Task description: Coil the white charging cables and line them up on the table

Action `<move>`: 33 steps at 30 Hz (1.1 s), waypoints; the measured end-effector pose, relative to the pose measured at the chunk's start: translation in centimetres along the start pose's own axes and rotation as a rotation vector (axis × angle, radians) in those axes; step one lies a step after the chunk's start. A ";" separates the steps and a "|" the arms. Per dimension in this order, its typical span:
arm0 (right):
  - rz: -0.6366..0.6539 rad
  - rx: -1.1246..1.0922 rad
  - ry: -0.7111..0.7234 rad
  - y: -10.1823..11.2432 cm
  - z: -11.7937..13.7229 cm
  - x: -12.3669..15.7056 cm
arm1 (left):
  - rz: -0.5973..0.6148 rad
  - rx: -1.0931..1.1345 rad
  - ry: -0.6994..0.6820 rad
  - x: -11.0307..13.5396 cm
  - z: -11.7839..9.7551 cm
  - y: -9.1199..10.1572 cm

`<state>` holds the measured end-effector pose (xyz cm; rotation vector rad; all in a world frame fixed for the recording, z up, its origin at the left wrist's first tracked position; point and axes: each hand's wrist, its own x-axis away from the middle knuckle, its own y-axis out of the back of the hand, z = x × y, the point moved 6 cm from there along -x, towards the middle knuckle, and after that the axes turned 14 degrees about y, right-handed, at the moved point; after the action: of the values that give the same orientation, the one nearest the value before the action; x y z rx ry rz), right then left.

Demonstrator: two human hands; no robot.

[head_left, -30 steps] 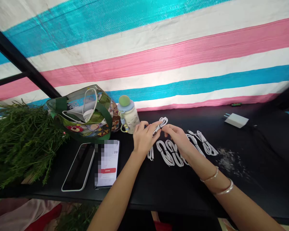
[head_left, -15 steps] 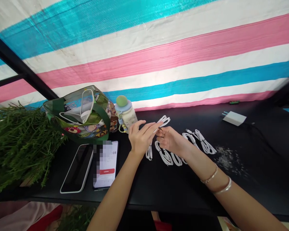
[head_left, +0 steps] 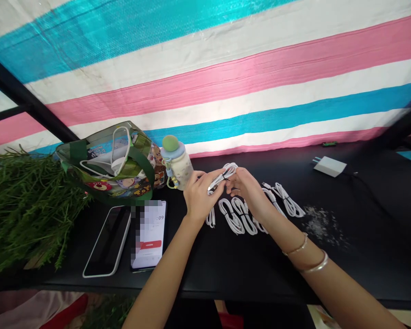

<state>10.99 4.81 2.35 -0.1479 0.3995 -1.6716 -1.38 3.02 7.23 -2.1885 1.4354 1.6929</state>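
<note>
A coiled white cable (head_left: 228, 172) with a dark tie round its middle is held up between both hands, above the table. My left hand (head_left: 200, 194) grips its left end, thumb beneath and fingers along it. The fingers of my right hand (head_left: 248, 189) close on the right end of the same bundle. Below lie more coiled white cables (head_left: 244, 215) with black ties, partly covered by my right wrist. One bundle (head_left: 210, 218) pokes out under my left hand, and another cable coil (head_left: 289, 200) rests to the right of my right forearm.
Left on the black table (head_left: 212, 269) are two phones (head_left: 108, 242) (head_left: 149, 242), a green bag (head_left: 142, 180), a bottle (head_left: 180, 167) and leafy greenery (head_left: 20, 210). A white charger (head_left: 329, 166) and small pale scraps (head_left: 324, 226) lie right. A striped sheet (head_left: 226, 91) hangs behind.
The held cable has been turned so its coil and dark tie now show more clearly between the hands. My right hand has shifted slightly right and up along it.
</note>
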 end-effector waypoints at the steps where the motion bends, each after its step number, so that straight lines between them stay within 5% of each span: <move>1: 0.002 0.021 0.013 0.1 0.0 -0.1 | 0.017 0.019 0.011 0.0 0.0 -0.1; 15: -0.086 0.072 0.198 0.8 0.8 -0.3 | 0.540 0.195 0.453 0.3 1.5 -2.5; 26: -0.013 0.212 0.319 0.9 1.5 -0.6 | 0.617 0.392 0.574 0.7 2.1 -3.5; 33: -0.008 0.263 0.362 0.9 2.2 -0.5 | 0.543 0.133 0.442 0.4 1.7 -2.8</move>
<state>12.58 4.89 4.17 0.3523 0.4436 -1.7440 -0.79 5.31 4.87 -2.3361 2.3488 1.1825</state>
